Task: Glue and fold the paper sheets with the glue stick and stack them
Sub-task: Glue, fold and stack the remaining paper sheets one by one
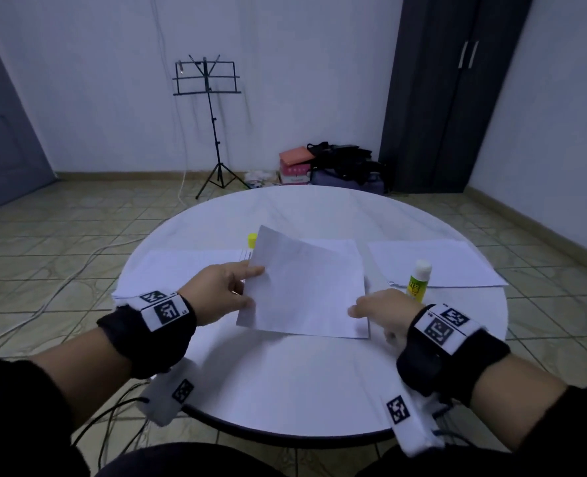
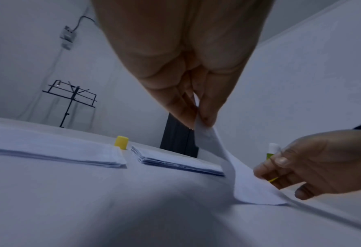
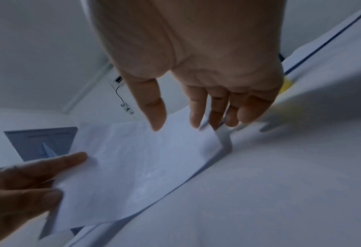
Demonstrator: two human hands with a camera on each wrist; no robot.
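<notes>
A white paper sheet (image 1: 305, 287) lies in the middle of the round table, its left side raised. My left hand (image 1: 231, 287) pinches that left edge between thumb and fingers; the pinch (image 2: 198, 117) shows in the left wrist view. My right hand (image 1: 378, 311) hovers at the sheet's right edge with fingers relaxed and spread (image 3: 196, 117), holding nothing. The uncapped glue stick (image 1: 419, 280) stands just behind my right hand. Its yellow cap (image 1: 252, 238) stands behind the sheet. In the right wrist view the sheet (image 3: 133, 167) bows upward toward my left hand (image 3: 27, 180).
A stack of flat sheets (image 1: 182, 266) lies at the left and another (image 1: 436, 263) at the right. A thicker pile (image 2: 175, 160) sits behind the lifted sheet. The table's near edge (image 1: 285, 432) is by my lap. A music stand (image 1: 209, 98) is on the floor beyond.
</notes>
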